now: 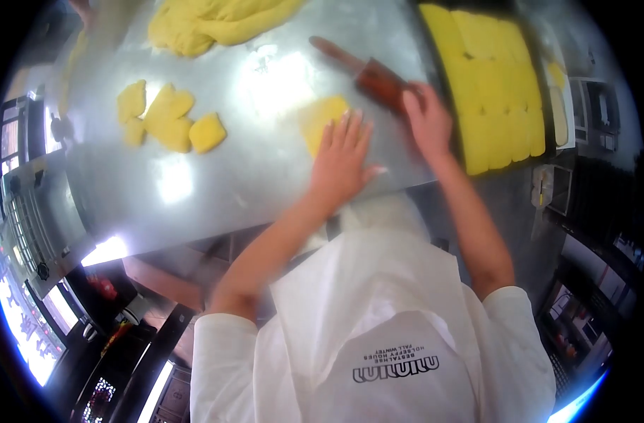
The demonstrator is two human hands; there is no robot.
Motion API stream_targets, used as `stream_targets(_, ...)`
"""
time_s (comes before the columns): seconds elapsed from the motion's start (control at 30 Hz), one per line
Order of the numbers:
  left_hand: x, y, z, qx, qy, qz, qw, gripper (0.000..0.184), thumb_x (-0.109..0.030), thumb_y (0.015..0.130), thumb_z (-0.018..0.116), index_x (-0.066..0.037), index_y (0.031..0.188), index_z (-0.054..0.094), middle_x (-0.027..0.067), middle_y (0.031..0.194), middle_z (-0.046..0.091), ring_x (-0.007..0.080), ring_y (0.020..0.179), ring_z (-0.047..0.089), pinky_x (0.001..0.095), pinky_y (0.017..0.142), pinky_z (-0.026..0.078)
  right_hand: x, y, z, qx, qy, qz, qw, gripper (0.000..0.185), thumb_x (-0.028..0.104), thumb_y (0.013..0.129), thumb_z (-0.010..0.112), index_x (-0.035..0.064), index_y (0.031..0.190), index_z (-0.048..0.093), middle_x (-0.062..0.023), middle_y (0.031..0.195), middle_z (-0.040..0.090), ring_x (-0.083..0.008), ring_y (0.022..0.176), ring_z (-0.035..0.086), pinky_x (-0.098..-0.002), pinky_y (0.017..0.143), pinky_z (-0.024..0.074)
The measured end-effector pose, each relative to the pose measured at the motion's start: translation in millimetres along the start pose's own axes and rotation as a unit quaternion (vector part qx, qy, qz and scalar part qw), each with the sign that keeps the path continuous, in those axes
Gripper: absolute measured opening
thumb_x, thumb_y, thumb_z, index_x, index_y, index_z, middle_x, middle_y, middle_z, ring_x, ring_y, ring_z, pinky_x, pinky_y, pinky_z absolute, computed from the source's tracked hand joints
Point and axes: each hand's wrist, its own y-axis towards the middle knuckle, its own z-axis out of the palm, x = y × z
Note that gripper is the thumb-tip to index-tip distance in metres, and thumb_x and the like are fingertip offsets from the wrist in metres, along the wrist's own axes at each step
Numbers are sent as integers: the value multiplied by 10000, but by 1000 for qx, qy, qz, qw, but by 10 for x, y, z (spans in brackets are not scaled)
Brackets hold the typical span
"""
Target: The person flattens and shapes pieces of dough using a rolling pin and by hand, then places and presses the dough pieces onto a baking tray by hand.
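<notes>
My left hand lies flat with fingers outstretched on a flattened piece of yellow dough near the front of the steel table. Most of that piece shows beyond my fingertips. To its right, my right hand is closed round the near end of a reddish-brown wooden rolling pin. The pin lies slanted, its far handle pointing up and left; the near handle is hidden by my hand. Several small lumps of yellow dough sit on the left of the table.
A large mass of yellow dough rests at the far side of the steel table. On the right stands a dark-edged tray filled with rows of flattened dough. Part of another person's arm shows at the top left.
</notes>
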Motion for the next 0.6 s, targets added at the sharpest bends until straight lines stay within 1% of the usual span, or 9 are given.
stream_targets(0.13, 86, -93, -76, -55, -85, -10, 995, 753, -275, 967, 710, -14, 1593, 384, 239, 1656, 354, 463, 1512, 355, 563, 1236, 306, 83, 88, -47, 49, 28, 45, 997, 540, 585, 1005, 597, 171, 1346, 655, -152, 1071, 763, -361, 1007, 727, -418, 905, 544)
stream_targets(0.17, 112, -175, -114, -89, -84, -48, 991, 730, -246, 972, 698, -6, 1588, 390, 243, 1649, 365, 467, 1508, 360, 557, 1235, 312, 92, 68, -100, 64, 37, 62, 995, 557, 592, 1006, 592, 156, 1348, 652, -154, 1078, 760, -365, 1019, 721, -415, 918, 540)
stream_targets(0.23, 187, -315, -275, -160, -81, -125, 976, 686, -190, 981, 676, 11, 1577, 402, 252, 1635, 387, 475, 1500, 372, 545, 1234, 325, 103, 64, -153, 71, 27, 74, 994, 542, 530, 993, 645, 116, 1343, 651, -166, 1127, 741, -371, 1054, 703, -414, 935, 535)
stream_targets(0.27, 249, -354, -297, -170, -82, -131, 973, 671, -166, 981, 666, 18, 1572, 407, 255, 1628, 397, 480, 1495, 378, 544, 1232, 329, 135, 83, -165, 76, 23, 76, 994, 537, 498, 986, 671, 95, 1340, 650, -172, 1152, 732, -374, 1072, 693, -414, 944, 532)
stream_targets(0.33, 362, -458, -282, -190, -82, -146, 967, 643, -118, 980, 645, 31, 1562, 416, 260, 1615, 415, 488, 1485, 390, 544, 1229, 338, 242, 37, -258, 6, -64, -69, 996, 481, 369, 972, 709, 72, 1345, 641, -184, 1203, 710, -384, 1108, 676, -428, 959, 528)
stream_targets(0.37, 389, -510, -235, -166, -71, -150, 972, 662, -155, 986, 657, 37, 1565, 401, 256, 1617, 412, 474, 1489, 393, 541, 1242, 321, 307, 6, -309, -31, -106, -142, 984, 462, 304, 966, 727, 60, 1347, 636, -190, 1229, 699, -389, 1126, 667, -435, 966, 527)
stream_targets(0.47, 261, -457, -249, -101, -42, -123, 986, 688, -196, 989, 663, 27, 1578, 385, 252, 1616, 413, 448, 1503, 387, 550, 1252, 300, 634, -161, -367, 87, -18, -181, 979, 447, 138, 937, 727, 42, 1359, 618, -196, 1270, 681, -387, 1187, 641, -461, 1008, 513)
stream_targets(0.53, 220, -348, -166, -97, -42, -111, 988, 739, -271, 976, 687, 25, 1580, 379, 248, 1620, 411, 429, 1512, 378, 568, 1263, 264, 739, -315, -76, 126, 49, -229, 964, 438, 114, 953, 698, 24, 1370, 601, -183, 1331, 653, -373, 1261, 605, -461, 1068, 482)
stream_targets(0.6, 222, -299, -114, -89, -42, -108, 989, 758, -303, 968, 695, 27, 1576, 385, 246, 1624, 406, 430, 1511, 375, 580, 1261, 255, 852, -332, 144, 147, 3, -260, 954, 448, 143, 959, 698, 20, 1378, 600, -170, 1391, 625, -358, 1310, 575, -452, 1108, 455)
